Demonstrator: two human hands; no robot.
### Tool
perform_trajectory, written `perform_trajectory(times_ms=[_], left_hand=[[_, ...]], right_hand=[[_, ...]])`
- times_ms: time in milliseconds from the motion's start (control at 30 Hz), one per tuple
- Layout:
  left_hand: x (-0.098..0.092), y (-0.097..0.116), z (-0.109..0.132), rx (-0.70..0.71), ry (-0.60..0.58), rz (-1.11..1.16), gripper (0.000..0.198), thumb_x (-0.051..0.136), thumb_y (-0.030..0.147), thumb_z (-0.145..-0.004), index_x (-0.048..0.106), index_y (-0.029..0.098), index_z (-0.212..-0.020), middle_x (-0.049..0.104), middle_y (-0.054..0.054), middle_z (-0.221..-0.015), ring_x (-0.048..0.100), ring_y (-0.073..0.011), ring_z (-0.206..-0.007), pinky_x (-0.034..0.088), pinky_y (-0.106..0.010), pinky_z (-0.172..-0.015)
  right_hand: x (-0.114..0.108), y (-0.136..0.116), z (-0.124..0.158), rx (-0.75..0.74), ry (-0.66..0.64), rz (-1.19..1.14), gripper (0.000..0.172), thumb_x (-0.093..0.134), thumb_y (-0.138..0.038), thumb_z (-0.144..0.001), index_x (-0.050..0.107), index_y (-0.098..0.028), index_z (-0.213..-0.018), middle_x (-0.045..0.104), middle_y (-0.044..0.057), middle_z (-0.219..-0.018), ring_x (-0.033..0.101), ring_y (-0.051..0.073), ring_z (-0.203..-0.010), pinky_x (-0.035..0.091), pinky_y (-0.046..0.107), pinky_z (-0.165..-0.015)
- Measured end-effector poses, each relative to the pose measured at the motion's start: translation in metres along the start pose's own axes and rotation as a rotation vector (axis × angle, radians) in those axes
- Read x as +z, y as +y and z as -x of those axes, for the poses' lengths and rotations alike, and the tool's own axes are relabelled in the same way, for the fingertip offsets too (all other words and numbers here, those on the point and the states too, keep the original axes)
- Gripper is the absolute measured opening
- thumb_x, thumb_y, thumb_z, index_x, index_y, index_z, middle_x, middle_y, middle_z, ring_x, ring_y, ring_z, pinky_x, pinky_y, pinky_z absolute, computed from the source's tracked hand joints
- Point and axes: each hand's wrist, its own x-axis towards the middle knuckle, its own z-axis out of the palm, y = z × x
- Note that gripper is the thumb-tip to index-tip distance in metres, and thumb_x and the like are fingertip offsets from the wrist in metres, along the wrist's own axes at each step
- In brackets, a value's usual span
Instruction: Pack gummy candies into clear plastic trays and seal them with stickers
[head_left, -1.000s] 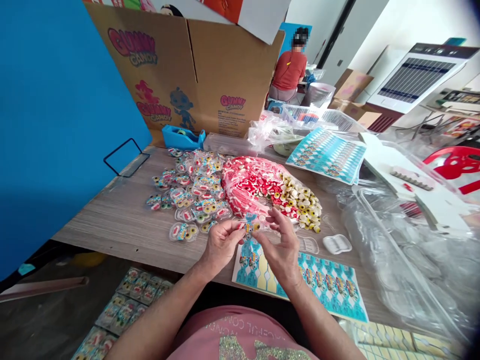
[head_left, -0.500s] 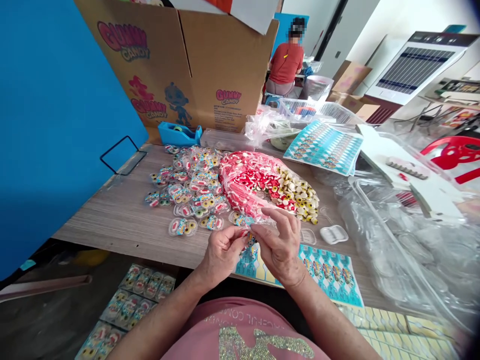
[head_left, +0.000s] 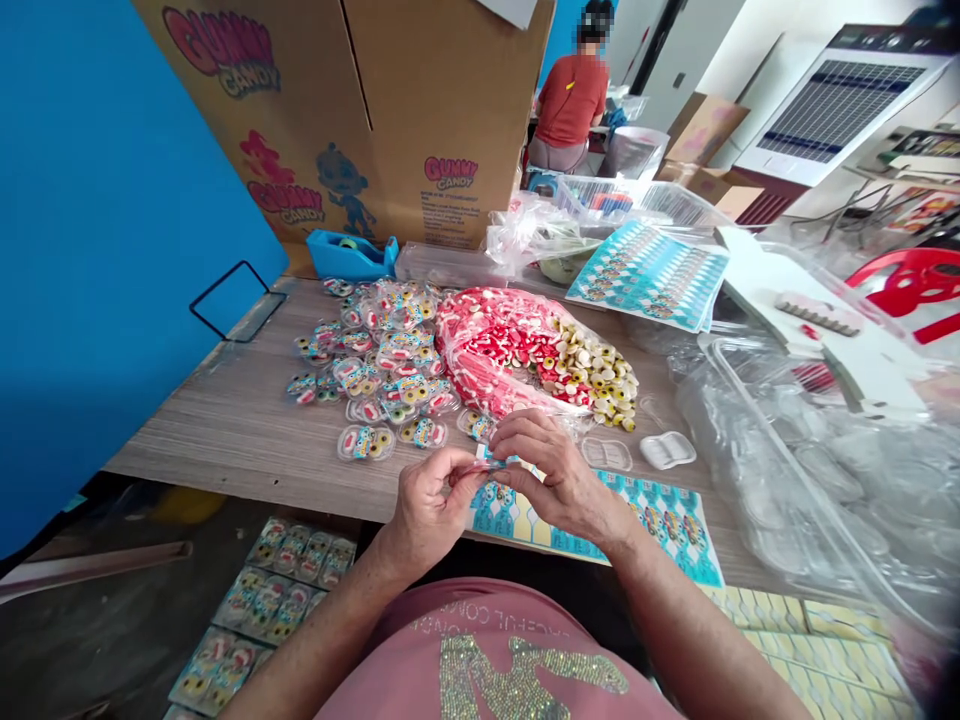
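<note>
Left hand point(head_left: 435, 497) and right hand point(head_left: 551, 472) are pinching a candy pack point(head_left: 489, 465) edge-on above the tabletop point(head_left: 240, 425), each grip closed at one end, seemingly steadying it; a sticker sheet point(head_left: 671, 525) is lying below, likely within reach.

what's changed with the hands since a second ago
The left hand and right hand tipped the small clear plastic candy pack nearly edge-on, the right curling over it; both still hold it. The near blue paper label sheet and blue plastic tape dispenser stayed put.
</note>
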Motion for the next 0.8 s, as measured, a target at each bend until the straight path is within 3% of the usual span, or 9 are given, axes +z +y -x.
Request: perform_trajectory(times_ms=[133, 233, 467, 533, 600, 700, 800], left_hand=[[0.000, -0.004, 0.004, -0.028, 0.011, 0.062, 0.005, 0.070, 0.023, -0.081, 0.070, 0.018, -0.082, 0.074, -0.005, -0.074, 0.067, -0.0158, -0.065, 0.053, -0.026, -0.064], [0.001, -0.007, 0.006, -0.069, -0.003, 0.119, 0.006, 0.070, 0.024, -0.081, 0.070, 0.018, -0.081, 0.072, -0.004, -0.071, 0.066, -0.0147, -0.062, 0.052, -0.025, -0.060], [0.012, -0.012, -0.001, -0.348, 0.074, 0.500, 0.018, 0.078, 0.029, -0.072, 0.065, 0.017, -0.076, 0.068, 0.000, -0.062, 0.057, -0.0100, -0.047, 0.043, -0.020, -0.043], [0.015, -0.015, -0.003, -0.402, 0.104, 0.615, 0.022, 0.080, 0.030, -0.069, 0.063, 0.017, -0.075, 0.067, 0.001, -0.061, 0.058, -0.0105, -0.049, 0.042, -0.019, -0.042], [0.017, -0.019, -0.003, -0.454, 0.099, 0.692, 0.024, 0.081, 0.030, -0.068, 0.062, 0.017, -0.075, 0.065, 0.002, -0.058, 0.058, -0.0108, -0.049, 0.042, -0.019, -0.042], [0.013, -0.024, -0.004, -0.500, -0.012, 0.676, 0.025, 0.080, 0.031, -0.069, 0.063, 0.017, -0.082, 0.068, 0.001, -0.067, 0.062, -0.0125, -0.056, 0.049, -0.022, -0.050], [0.007, -0.026, -0.007, -0.399, -0.161, 0.409, 0.028, 0.078, 0.025, -0.072, 0.069, 0.018, -0.098, 0.073, -0.004, -0.089, 0.067, -0.0157, -0.076, 0.054, -0.028, -0.069]], right_hand=[[0.002, 0.003, -0.006, 0.011, -0.079, -0.197, 0.017, 0.058, -0.038, -0.095, 0.070, -0.025, -0.097, 0.069, 0.005, -0.098, 0.062, 0.021, -0.097, 0.051, 0.041, -0.088], [0.007, 0.008, -0.005, 0.082, -0.059, -0.365, 0.018, 0.064, -0.043, -0.091, 0.072, -0.027, -0.092, 0.069, 0.003, -0.093, 0.063, 0.020, -0.093, 0.053, 0.039, -0.086], [0.048, 0.005, 0.011, 0.407, 0.274, -0.830, 0.021, 0.075, -0.044, -0.079, 0.071, -0.025, -0.073, 0.061, 0.000, -0.084, 0.059, 0.016, -0.075, 0.052, 0.031, -0.069], [0.053, 0.002, 0.011, 0.420, 0.344, -0.802, 0.020, 0.073, -0.042, -0.081, 0.070, -0.024, -0.072, 0.060, 0.000, -0.085, 0.059, 0.015, -0.076, 0.052, 0.030, -0.069], [0.049, 0.004, 0.009, 0.363, 0.318, -0.679, 0.017, 0.070, -0.038, -0.084, 0.069, -0.024, -0.075, 0.060, 0.000, -0.084, 0.059, 0.016, -0.077, 0.051, 0.031, -0.072], [0.034, 0.011, 0.006, 0.236, 0.131, -0.404, 0.014, 0.061, -0.030, -0.090, 0.067, -0.023, -0.079, 0.060, 0.000, -0.080, 0.058, 0.015, -0.076, 0.047, 0.031, -0.072], [0.026, 0.018, 0.004, 0.148, -0.071, -0.127, 0.016, 0.056, -0.022, -0.090, 0.065, -0.021, -0.076, 0.059, 0.000, -0.075, 0.056, 0.015, -0.071, 0.043, 0.031, -0.069]])
